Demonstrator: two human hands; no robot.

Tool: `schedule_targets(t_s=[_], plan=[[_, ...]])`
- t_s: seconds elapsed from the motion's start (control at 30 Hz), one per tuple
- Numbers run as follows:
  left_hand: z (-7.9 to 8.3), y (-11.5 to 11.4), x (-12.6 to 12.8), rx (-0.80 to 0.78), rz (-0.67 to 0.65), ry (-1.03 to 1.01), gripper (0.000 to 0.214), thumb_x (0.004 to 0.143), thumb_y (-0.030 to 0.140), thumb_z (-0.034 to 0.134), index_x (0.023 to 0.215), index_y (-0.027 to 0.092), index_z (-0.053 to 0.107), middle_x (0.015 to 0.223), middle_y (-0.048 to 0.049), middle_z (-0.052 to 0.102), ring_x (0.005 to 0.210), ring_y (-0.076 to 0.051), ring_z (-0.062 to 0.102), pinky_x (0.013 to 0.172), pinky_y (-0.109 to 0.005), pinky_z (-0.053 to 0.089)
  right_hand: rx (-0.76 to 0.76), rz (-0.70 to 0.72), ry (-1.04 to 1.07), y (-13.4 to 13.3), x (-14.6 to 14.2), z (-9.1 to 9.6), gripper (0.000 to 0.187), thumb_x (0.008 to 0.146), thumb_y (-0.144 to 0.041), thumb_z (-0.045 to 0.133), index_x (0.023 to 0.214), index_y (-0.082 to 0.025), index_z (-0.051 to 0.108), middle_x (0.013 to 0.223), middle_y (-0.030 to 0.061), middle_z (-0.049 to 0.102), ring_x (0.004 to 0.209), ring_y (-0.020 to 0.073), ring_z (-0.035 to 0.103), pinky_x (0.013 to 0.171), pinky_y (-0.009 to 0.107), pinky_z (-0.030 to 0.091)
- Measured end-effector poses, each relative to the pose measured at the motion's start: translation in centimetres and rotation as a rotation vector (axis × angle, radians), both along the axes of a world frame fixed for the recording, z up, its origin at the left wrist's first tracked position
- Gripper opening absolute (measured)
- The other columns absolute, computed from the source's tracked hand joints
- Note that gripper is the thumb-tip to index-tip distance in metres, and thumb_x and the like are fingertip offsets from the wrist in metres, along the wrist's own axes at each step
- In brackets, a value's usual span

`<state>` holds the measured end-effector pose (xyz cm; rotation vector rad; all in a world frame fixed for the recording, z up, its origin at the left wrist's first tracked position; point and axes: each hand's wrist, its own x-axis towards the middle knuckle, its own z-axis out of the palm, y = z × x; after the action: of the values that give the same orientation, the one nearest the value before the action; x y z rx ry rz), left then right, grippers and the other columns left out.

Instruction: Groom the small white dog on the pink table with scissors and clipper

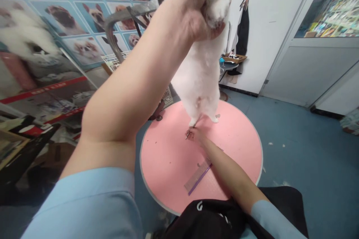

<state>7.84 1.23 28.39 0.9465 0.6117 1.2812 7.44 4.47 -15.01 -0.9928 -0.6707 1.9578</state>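
Observation:
A white furry animal, a cat or small dog, is upright with its hind feet on a round pink table. My left hand, raised high, is closed around its front paws. The animal's head is out of sight. Low down beside one hind foot, my right hand is closed on slim metal scissors, partly hidden by the fingers. On the tabletop, near my right forearm, lies a metal comb with a purple edge.
Bits of fur dot the table. Behind it stand a bent metal arm and a wire cage. Cluttered shelves fill the left side. A black garment hangs on the back wall; a door is at right.

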Motion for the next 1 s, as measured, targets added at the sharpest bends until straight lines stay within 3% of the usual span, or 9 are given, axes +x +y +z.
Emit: schedule_targets(t_s=[0.13, 0.33, 0.47, 0.57, 0.63, 0.7, 0.8, 1.0], plan=[[-0.1, 0.0, 0.1, 0.019, 0.034, 0.040, 0.029, 0.092, 0.010, 0.046, 0.063, 0.010, 0.044, 0.092, 0.0005, 0.057, 0.128, -0.022, 0.056, 0.090, -0.034, 0.055, -0.013, -0.007, -0.011, 0.4, -0.9, -0.2, 0.025, 0.072, -0.033, 0.070, 0.075, -0.023, 0.048, 0.065, -0.0033, 0.057, 0.063, 0.0141, 0.063, 0.066, 0.029, 0.052], [-0.5, 0.1, -0.3, 0.060, 0.025, 0.108, 0.036, 0.095, 0.014, 0.042, 0.060, 0.012, 0.044, 0.071, -0.0008, 0.042, 0.134, -0.021, 0.050, 0.096, -0.028, 0.050, -0.024, -0.043, 0.011, 0.3, -2.0, -1.3, 0.020, 0.072, -0.031, 0.067, 0.077, -0.022, 0.049, 0.065, -0.0037, 0.057, 0.061, 0.0121, 0.060, 0.066, 0.027, 0.052], [-0.6, 0.1, -0.5, 0.048, -0.003, 0.081, 0.036, 0.092, 0.012, 0.044, 0.058, 0.019, 0.037, 0.062, -0.0012, 0.043, 0.132, -0.021, 0.053, 0.102, -0.033, 0.051, -0.055, -0.024, 0.019, 0.0, -2.1, -2.1, 0.022, 0.069, -0.020, 0.069, 0.075, -0.022, 0.048, 0.064, -0.0045, 0.056, 0.062, 0.0114, 0.060, 0.067, 0.026, 0.051], [-0.6, 0.2, -0.5, 0.044, -0.027, 0.055, 0.039, 0.091, 0.010, 0.047, 0.057, 0.023, 0.033, 0.058, -0.0011, 0.047, 0.129, -0.018, 0.055, 0.100, -0.032, 0.054, -0.063, -0.017, 0.013, -0.2, -1.8, -2.3, 0.017, 0.073, -0.022, 0.067, 0.076, -0.022, 0.050, 0.065, -0.0029, 0.058, 0.061, 0.0126, 0.061, 0.065, 0.027, 0.051], [-0.5, 0.1, -0.4, 0.042, -0.020, 0.046, 0.038, 0.092, 0.010, 0.047, 0.059, 0.021, 0.034, 0.067, 0.0014, 0.055, 0.129, -0.016, 0.055, 0.097, -0.028, 0.056, -0.066, 0.008, 0.012, -0.2, -1.4, -2.3, 0.015, 0.074, -0.023, 0.066, 0.076, -0.021, 0.051, 0.064, -0.0021, 0.060, 0.061, 0.0134, 0.061, 0.065, 0.028, 0.051], [-0.5, -0.1, -0.3, 0.034, -0.007, 0.062, 0.033, 0.095, 0.011, 0.045, 0.062, 0.015, 0.042, 0.092, 0.0038, 0.064, 0.135, -0.016, 0.049, 0.102, -0.028, 0.052, -0.061, 0.022, 0.017, -0.1, -1.1, -2.3, 0.017, 0.073, -0.020, 0.068, 0.076, -0.021, 0.051, 0.064, -0.0025, 0.060, 0.062, 0.0130, 0.062, 0.066, 0.027, 0.051], [-0.5, -0.5, -0.2, 0.031, -0.025, 0.084, 0.031, 0.097, 0.013, 0.042, 0.068, 0.008, 0.051, 0.129, 0.0019, 0.060, 0.142, -0.017, 0.036, 0.113, -0.031, 0.036, -0.063, 0.037, 0.018, 0.2, -0.7, -2.2, 0.017, 0.076, -0.021, 0.066, 0.076, -0.021, 0.050, 0.064, -0.0025, 0.061, 0.062, 0.0132, 0.062, 0.069, 0.028, 0.051], [-0.6, -0.7, 0.2, 0.009, -0.042, 0.053, 0.029, 0.095, 0.011, 0.043, 0.069, 0.006, 0.054, 0.139, 0.0000, 0.056, 0.140, -0.019, 0.038, 0.113, -0.029, 0.035, -0.051, 0.062, 0.026, 0.7, -0.3, -2.6, 0.015, 0.077, -0.015, 0.065, 0.079, -0.021, 0.051, 0.066, -0.0035, 0.061, 0.064, 0.0129, 0.064, 0.070, 0.028, 0.051]])
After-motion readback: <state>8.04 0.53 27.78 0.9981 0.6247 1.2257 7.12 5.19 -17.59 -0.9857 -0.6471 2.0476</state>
